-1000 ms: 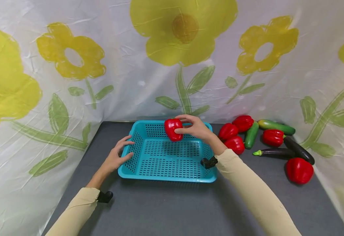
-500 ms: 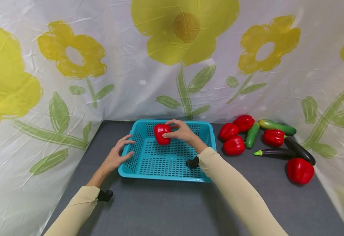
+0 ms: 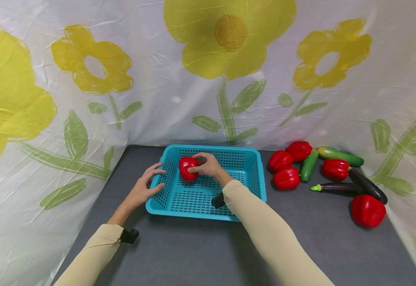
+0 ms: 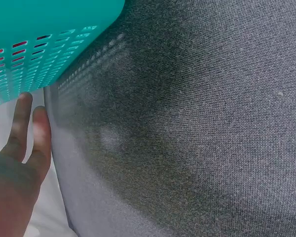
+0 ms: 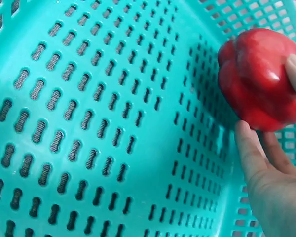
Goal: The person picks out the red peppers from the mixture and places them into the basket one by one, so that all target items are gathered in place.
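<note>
A red bell pepper [image 3: 188, 169] is held in my right hand [image 3: 208, 163] inside the left back part of the turquoise basket [image 3: 201, 216]. In the right wrist view my thumb lies on one side of the pepper [image 5: 261, 79] and my fingers on the other; it sits low near the perforated wall. My left hand [image 3: 143, 190] rests at the basket's left rim with fingers spread and fairly straight. In the left wrist view two fingers of the left hand [image 4: 27, 143] reach beside the outer wall of the basket [image 4: 54, 29].
Right of the basket lie several more red bell peppers [image 3: 286, 178], a green cucumber [image 3: 309, 165], a green and yellow vegetable [image 3: 340, 155] and two dark eggplants [image 3: 338, 188]. A flower-printed sheet [image 3: 158, 79] hangs behind the dark grey table [image 3: 193, 250].
My right hand has carried the bell pepper leftward and lower into the basket. The left hand has stayed at the left rim. The head view has shifted slightly.
</note>
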Tool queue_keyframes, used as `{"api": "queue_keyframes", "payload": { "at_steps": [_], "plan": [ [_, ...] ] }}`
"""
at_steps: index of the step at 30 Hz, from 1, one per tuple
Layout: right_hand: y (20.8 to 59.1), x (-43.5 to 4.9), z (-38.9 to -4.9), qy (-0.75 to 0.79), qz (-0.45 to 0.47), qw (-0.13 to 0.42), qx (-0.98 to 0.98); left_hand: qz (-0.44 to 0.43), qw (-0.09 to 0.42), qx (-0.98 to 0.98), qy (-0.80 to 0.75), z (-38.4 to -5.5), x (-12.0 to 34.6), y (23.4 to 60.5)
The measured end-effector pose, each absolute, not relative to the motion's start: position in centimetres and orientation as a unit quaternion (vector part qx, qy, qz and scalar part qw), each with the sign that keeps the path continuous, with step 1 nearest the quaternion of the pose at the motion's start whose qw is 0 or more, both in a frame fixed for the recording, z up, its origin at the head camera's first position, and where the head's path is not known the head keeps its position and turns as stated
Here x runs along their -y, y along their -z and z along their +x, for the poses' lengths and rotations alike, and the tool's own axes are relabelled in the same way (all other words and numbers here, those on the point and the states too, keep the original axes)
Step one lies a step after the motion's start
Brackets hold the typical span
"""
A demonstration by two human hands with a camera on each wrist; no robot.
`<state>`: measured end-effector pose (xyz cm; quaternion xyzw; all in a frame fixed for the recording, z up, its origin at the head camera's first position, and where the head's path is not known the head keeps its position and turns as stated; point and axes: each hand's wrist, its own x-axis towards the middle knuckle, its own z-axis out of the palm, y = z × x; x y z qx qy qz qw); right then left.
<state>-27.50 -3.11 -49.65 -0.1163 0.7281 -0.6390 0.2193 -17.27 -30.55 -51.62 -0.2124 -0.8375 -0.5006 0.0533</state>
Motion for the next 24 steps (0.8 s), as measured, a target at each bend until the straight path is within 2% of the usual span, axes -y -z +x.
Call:
{"api": "queue_keyframes", "payload": {
  "at_steps": [14, 24],
  "plan": [
    [50.0, 4.2, -26.8, 0.617, -0.083, 0.237, -0.746, -0.207, 0.049, 0.835, 0.508, -17.3, 30.4, 51.6],
    [49.0, 2.9, -27.4, 0.587, -0.128, 0.276, -0.75, -0.212, 0.057, 0.839, 0.498, -17.4, 30.6, 51.7]
  ]
}}
